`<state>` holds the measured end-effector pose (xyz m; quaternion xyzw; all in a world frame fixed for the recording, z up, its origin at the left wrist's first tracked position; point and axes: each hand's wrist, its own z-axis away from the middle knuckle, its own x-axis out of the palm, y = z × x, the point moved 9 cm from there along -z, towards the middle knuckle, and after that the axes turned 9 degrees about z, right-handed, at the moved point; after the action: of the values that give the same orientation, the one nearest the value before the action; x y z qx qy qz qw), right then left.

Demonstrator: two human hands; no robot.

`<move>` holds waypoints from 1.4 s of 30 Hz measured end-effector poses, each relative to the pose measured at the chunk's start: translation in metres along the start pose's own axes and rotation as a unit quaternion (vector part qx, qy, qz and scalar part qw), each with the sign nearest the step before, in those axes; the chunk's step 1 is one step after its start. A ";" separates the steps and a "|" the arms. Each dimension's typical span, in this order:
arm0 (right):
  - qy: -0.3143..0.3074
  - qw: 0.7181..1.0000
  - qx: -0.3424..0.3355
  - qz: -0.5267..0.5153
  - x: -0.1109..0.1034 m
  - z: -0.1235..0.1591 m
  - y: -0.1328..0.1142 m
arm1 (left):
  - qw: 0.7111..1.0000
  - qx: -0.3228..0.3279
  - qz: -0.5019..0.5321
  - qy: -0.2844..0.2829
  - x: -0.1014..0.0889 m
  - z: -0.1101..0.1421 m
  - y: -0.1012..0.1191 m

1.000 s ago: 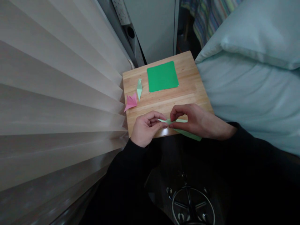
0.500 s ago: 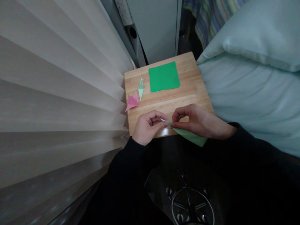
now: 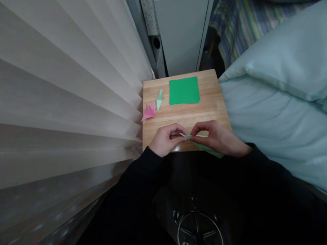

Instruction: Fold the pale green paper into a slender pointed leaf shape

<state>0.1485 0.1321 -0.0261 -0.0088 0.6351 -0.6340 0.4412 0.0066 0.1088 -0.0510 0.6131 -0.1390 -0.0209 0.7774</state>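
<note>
Pinches a folded piece of pale green paper [image 3: 208, 149] in both hands, low over the near edge of a smooth, light-grained wooden desk [image 3: 213, 109]. Holds the left hand [image 3: 166, 139] narrow, fingers curled and thumb pressed on a slim, pointed end of the paper. Grips the same paper close by with the right hand [image 3: 218, 139], thumb and forefinger bent into a rounded loop, tips set narrow on the fold. Shows the paper's broader, thin, flat part slanting beneath the right hand and out past the near edge. Cannot make out the creases under the fingertips.

Near the left edge of the desk, a pink folded paper [image 3: 150, 111], angular, with sharp pointed flaps. Just beside, a slender pale green folded figure [image 3: 159, 100], diamond-like, with thin spiky tips at the far end. Farther right, flat, a squarish stack of bright green paper [image 3: 184, 90], matt and straight-edged.

To the left, a pale curtain [image 3: 76, 88] in deep, soft pleats. To the right, smooth mint-coloured bedding [image 3: 268, 112], gently rumpled.
</note>
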 end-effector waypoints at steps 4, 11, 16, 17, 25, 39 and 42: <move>0.003 1.000 0.005 -0.001 0.001 -0.001 0.002 | 1.000 -0.007 -0.023 0.015 -0.003 -0.004 -0.007; 0.009 0.999 0.006 0.035 0.003 -0.003 0.007 | 1.000 -0.024 0.006 0.009 -0.003 -0.011 -0.012; 0.015 0.999 -0.008 0.037 0.003 -0.002 0.005 | 0.999 -0.032 0.011 0.003 -0.001 -0.011 -0.011; 0.020 0.999 -0.009 0.041 0.002 -0.001 0.004 | 0.999 -0.031 0.010 0.005 -0.001 -0.011 -0.010; 0.094 0.995 -0.014 0.033 -0.008 0.003 -0.010 | 0.993 0.006 0.082 0.080 -0.004 -0.007 -0.002; 0.095 0.992 -0.002 -0.083 -0.007 0.007 -0.012 | 0.977 0.024 0.186 0.101 0.003 -0.003 -0.002; 0.094 0.992 -0.002 -0.083 -0.007 0.007 -0.013 | 0.977 0.019 0.185 0.107 0.003 -0.003 -0.003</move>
<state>0.1495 0.1280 -0.0108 -0.0030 0.6716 -0.6656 0.3255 0.0103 0.1104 -0.0541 0.5904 -0.1660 0.1918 0.7662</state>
